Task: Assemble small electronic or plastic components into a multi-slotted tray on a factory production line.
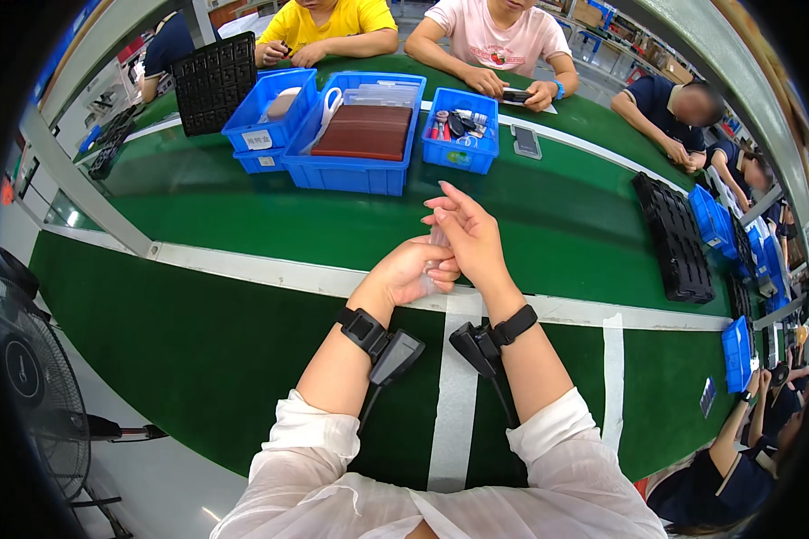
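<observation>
**Two Hands Met on a Clear Piece at the Green Table**

From where I stood, the person's left hand [404,272] was curled closed around a small clear piece [438,237] above the white strip [333,284] that crossed the green table [548,242]. The right hand [476,241] touched the left, its fingers loosely bent at the upper end of the piece; I could not tell whether they pinched it. Nor could I make out what the piece was, so much of it was covered. A black wristband device sat on each forearm [389,349].

Beyond the hands, toward the table's far edge, stood a large blue bin [351,178] with a brown stack [361,132] in it. Smaller blue bins [265,135] adjoined its left side, and a black tray [214,83] leaned upright next to them. Right of the large bin, a blue box [460,160] held assorted small items, with a grey phone-like device [526,142] just beside it. Two people, one in a yellow shirt [328,22] and one in a pink shirt [503,40], sat along the far edge. A long black rack [674,235] lay toward the table's right end, and a pale tape strip [457,395] ran toward the near edge.
</observation>
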A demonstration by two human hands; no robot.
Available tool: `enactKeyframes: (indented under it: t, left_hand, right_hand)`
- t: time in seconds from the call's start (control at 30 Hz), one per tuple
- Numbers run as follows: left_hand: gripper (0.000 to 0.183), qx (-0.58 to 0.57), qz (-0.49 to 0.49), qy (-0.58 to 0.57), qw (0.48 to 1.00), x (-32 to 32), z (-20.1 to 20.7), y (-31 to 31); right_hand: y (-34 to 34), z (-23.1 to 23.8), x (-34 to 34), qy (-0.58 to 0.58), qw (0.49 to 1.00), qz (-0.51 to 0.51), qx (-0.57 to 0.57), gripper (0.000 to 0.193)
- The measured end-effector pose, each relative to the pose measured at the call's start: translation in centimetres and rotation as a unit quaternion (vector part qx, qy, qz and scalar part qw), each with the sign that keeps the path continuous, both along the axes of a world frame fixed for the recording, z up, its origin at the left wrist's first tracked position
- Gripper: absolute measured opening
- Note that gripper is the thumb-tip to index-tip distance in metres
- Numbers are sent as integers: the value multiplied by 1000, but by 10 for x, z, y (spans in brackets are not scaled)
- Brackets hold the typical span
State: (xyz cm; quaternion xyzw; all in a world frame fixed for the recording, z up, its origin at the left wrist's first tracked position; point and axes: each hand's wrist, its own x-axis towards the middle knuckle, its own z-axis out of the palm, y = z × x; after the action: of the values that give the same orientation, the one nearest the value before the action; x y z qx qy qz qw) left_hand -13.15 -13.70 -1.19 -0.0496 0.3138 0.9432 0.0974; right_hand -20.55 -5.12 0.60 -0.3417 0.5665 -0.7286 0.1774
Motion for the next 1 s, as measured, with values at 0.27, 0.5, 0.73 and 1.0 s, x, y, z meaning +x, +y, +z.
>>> enactKeyframes:
  t: [0.27,0.5,0.73,1.0]
  left_hand:
    - [10,0,35,-18,999,1,5,6]
    - [4,-47,11,-17,999,-1,-5,-3]
    - [14,-246,-53,22,968,-2,4,4]
    - [22,-232,-141,66,960,0,1,-5]
  right_hand:
    - [5,-6,-4,58,991,26,121,21]
    - [16,6,-15,108,980,87,141,24]
    - [45,43,-25,167,936,181,252,20]
    - [24,80,-6,366,826,217,369,15]
